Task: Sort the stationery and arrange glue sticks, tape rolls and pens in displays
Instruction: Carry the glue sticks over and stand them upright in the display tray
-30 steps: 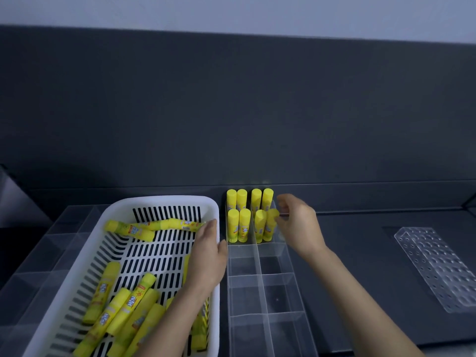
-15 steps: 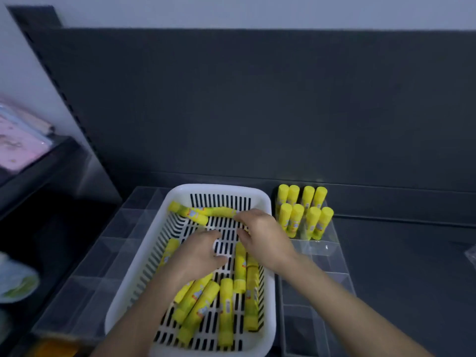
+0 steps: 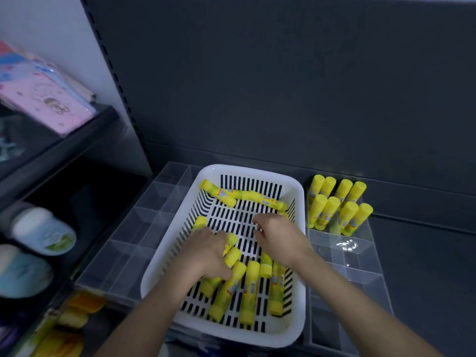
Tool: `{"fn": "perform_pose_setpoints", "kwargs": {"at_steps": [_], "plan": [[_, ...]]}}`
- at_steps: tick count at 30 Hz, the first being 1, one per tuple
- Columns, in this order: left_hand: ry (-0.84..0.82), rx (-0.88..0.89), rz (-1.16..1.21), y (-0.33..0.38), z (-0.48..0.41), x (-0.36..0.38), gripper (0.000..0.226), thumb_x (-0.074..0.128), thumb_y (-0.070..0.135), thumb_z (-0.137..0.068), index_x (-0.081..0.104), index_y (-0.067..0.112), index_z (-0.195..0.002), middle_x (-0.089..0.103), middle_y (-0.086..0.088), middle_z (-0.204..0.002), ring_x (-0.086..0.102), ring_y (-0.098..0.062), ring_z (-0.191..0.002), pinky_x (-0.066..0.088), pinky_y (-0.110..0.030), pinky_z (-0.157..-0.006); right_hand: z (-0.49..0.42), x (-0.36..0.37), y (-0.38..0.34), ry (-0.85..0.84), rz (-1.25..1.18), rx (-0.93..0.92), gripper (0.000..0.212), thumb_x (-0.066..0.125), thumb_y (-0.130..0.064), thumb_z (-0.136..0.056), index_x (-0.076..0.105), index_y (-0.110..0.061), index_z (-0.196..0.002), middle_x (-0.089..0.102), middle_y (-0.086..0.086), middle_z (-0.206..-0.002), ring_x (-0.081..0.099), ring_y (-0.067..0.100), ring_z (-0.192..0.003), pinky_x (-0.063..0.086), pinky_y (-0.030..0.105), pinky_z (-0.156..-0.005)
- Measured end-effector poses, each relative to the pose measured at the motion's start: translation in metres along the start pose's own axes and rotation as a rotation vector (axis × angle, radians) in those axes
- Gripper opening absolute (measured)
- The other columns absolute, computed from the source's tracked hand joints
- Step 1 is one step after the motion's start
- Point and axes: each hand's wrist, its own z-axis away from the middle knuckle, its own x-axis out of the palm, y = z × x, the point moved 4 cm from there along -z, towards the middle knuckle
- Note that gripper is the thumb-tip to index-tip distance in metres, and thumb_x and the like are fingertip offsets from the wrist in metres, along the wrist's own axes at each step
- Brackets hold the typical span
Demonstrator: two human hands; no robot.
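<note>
A white slotted basket (image 3: 252, 171) holds several loose yellow glue sticks: two lie along its far wall (image 3: 224, 194), and more lie side by side at the near end (image 3: 248, 289). My left hand (image 3: 206, 253) is inside the basket, its fingers curled over the tops of glue sticks and its thumb pressed against one. My right hand (image 3: 280, 240) hovers over the basket's middle with bent, spread fingers and nothing visible in them. To the right, several glue sticks (image 3: 337, 204) stand upright in the far cells of a clear divided tray (image 3: 345, 256).
Another clear divided tray (image 3: 144, 228) lies left of and partly under the basket. A dark shelf unit on the left holds pink packets (image 3: 43, 104), round pale containers (image 3: 43, 233) and orange-yellow items (image 3: 67, 328). A dark back panel rises behind everything.
My right hand left the standing glue sticks and came into the basket. My left hand moved from the basket's rim down onto the loose sticks. The view swung left.
</note>
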Motion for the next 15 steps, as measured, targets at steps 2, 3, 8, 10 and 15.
{"fn": "perform_pose_setpoints", "kwargs": {"at_steps": [2,3,8,10,15], "plan": [[0.03,-0.009,0.016,0.004,-0.002,0.0,0.048,0.07,0.035,-0.069,0.041,0.019,-0.103,0.044,-0.007,-0.108,0.045,-0.023,-0.102,0.04,-0.031,-0.072,0.0,0.0,0.0,0.006,0.003,0.002,0.012,0.045,-0.015,-0.091,0.051,-0.011,-0.08,0.056,0.006,-0.078,0.055,0.023,-0.069,0.05,0.039,-0.059],[0.086,-0.008,-0.002,0.006,-0.004,-0.002,0.048,0.069,0.03,-0.071,0.041,0.018,-0.107,0.044,-0.007,-0.105,0.047,-0.023,-0.097,0.04,-0.031,-0.07,0.0,0.0,0.001,0.014,0.0,0.004,0.013,0.046,-0.015,-0.09,0.051,-0.011,-0.08,0.056,0.005,-0.078,0.056,0.023,-0.069,0.05,0.039,-0.059],[0.33,0.055,0.22,0.007,-0.016,-0.006,0.031,0.062,0.011,-0.074,0.041,0.016,-0.096,0.053,-0.004,-0.082,0.059,-0.024,-0.075,0.039,-0.031,-0.054,0.001,0.003,0.001,0.03,0.009,0.008,0.014,0.046,-0.015,-0.091,0.051,-0.011,-0.079,0.057,0.005,-0.078,0.056,0.021,-0.069,0.051,0.04,-0.062],[0.379,0.023,0.463,0.004,-0.018,-0.01,0.026,0.064,0.01,-0.074,0.042,0.018,-0.085,0.056,-0.005,-0.077,0.059,-0.02,-0.066,0.04,-0.03,-0.051,0.001,0.001,0.001,0.055,-0.038,0.009,0.016,0.047,-0.018,-0.092,0.054,-0.011,-0.08,0.059,0.004,-0.076,0.056,0.02,-0.068,0.051,0.041,-0.063],[0.357,0.22,1.071,0.018,-0.011,-0.03,0.027,0.076,0.019,-0.073,0.066,0.023,-0.097,0.072,-0.003,-0.09,0.068,-0.019,-0.083,0.055,-0.043,-0.081,0.0,-0.024,0.004,0.054,-0.861,0.203,0.008,0.06,-0.018,-0.092,0.065,-0.015,-0.097,0.063,-0.002,-0.081,0.06,0.012,-0.073,0.051,0.025,-0.062]]}}
